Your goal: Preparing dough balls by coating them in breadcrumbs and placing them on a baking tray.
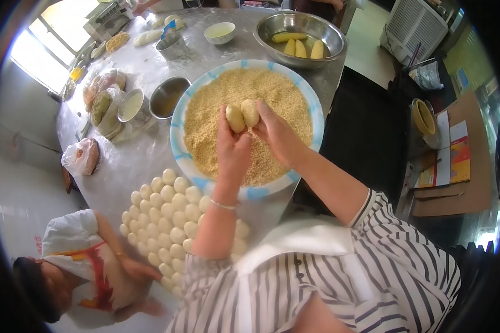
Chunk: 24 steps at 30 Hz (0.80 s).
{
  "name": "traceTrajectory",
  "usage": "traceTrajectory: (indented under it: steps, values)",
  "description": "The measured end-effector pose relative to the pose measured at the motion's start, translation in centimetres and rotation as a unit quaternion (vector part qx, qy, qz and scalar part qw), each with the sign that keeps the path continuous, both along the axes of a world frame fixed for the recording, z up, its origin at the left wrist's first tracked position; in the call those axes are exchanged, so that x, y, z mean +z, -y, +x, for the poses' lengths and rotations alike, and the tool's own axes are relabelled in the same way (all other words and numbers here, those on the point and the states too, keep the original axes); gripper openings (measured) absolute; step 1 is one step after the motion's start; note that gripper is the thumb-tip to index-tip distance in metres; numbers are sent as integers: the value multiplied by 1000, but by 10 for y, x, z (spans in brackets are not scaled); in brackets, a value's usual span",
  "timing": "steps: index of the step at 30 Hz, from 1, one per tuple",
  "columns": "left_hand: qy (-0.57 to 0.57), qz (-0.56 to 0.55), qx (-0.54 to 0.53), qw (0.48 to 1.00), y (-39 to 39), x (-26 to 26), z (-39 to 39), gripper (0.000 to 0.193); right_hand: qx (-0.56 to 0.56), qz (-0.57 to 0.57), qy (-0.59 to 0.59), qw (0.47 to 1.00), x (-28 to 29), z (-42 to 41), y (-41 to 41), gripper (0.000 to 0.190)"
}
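Two oval dough balls with a pale, lightly speckled surface are held side by side above a wide basin [184, 161] with a blue and white rim. My left hand [234, 152] grips the left dough ball [235, 119] between thumb and fingers. In my right hand [277, 133] is the right dough ball [250, 113], close against the other. Tan seeds or crumbs [212, 89] fill the basin below, heaped higher toward its far side. Left of my forearm, many smooth white dough balls [166, 224] lie in rows on the metal table [112, 175]; my forearm hides some.
Behind the basin stands a steel bowl [266, 45] with several corn cobs [316, 50] in liquid. A dark metal bowl [168, 98], a cup of pale liquid [130, 105] and plastic bags [104, 104] stand at left. A co-worker [96, 266] reaches toward the dough rows.
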State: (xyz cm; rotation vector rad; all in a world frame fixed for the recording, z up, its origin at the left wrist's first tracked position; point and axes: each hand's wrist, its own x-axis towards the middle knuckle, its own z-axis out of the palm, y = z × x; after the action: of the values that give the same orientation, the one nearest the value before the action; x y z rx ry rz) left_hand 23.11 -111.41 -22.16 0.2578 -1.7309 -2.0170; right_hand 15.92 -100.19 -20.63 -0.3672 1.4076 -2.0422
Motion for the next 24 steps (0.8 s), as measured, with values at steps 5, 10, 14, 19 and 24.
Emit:
traceTrajectory:
  steps: [5,10,14,19,24]
  values:
    - [-3,248,-57,967,2,14,6,72,-12,-86,132,987,3,-10,-49,70]
    - [34,312,-141,939,-28,27,1,48,-42,-67,136,988,3,-5,-117,61]
    - [72,341,-249,904,-66,25,-16,46,-86,-66,112,988,-8,2,-185,57]
    - [145,347,-337,863,-129,18,-41,41,-147,-12,103,984,-25,14,-280,42]
    - [264,229,-447,824,-190,-2,-70,36,-160,190,69,966,-58,25,-364,34]
